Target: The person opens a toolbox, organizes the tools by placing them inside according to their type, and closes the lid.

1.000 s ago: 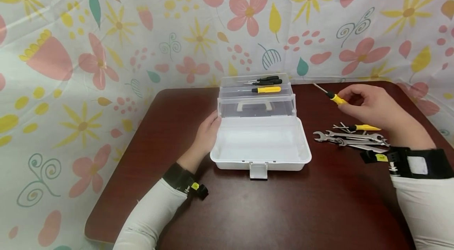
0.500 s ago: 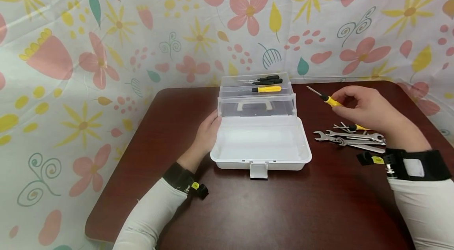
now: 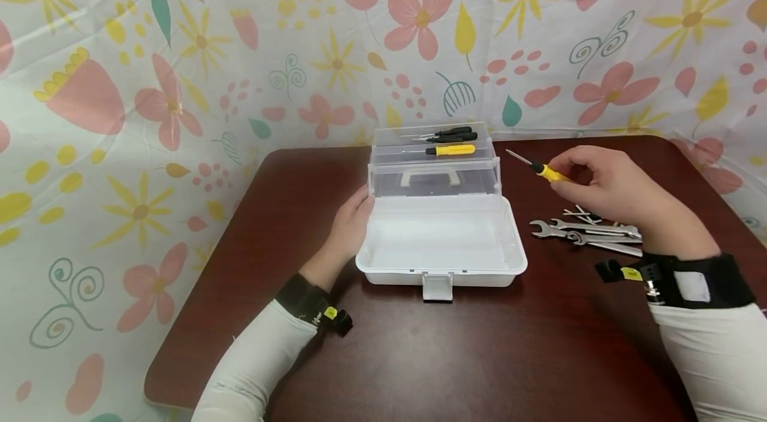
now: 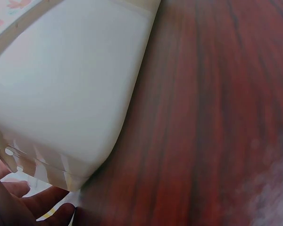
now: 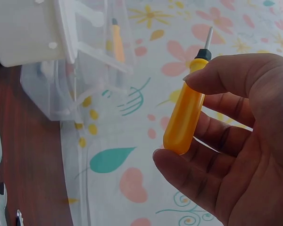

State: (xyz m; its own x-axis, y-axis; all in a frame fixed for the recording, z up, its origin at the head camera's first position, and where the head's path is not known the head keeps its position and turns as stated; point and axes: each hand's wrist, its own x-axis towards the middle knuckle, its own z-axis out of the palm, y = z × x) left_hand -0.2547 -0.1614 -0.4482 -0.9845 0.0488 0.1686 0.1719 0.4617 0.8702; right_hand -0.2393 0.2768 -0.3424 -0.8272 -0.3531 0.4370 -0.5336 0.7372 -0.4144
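Observation:
My right hand (image 3: 614, 186) pinches a yellow-handled screwdriver (image 5: 183, 120) between thumb and fingers, right of the toolbox and above the table. Its shaft slants up and left. A white toolbox (image 3: 440, 278) stands with its clear lid folded back and its latch hanging in front. At the box's back left corner my left hand (image 3: 349, 225) holds the side; in the left wrist view its fingers (image 4: 48, 200) curl behind the back wall. Raised behind the main bin, a clear tray (image 3: 383, 156) carries another yellow screwdriver (image 3: 453, 150) and black-handled screwdrivers (image 3: 453, 138).
Several wrenches (image 3: 590, 230) lie piled on the dark wooden table (image 3: 419, 362) right of the box. Silver hex keys (image 3: 580, 212) lie just behind them, partly under my right hand. A flowered cloth (image 3: 240, 42) hangs close behind the table's back edge.
My right hand has moved left with the screwdriver, bringing its tip closer to the toolbox and slightly lower. The left hand and the box have stayed in place.

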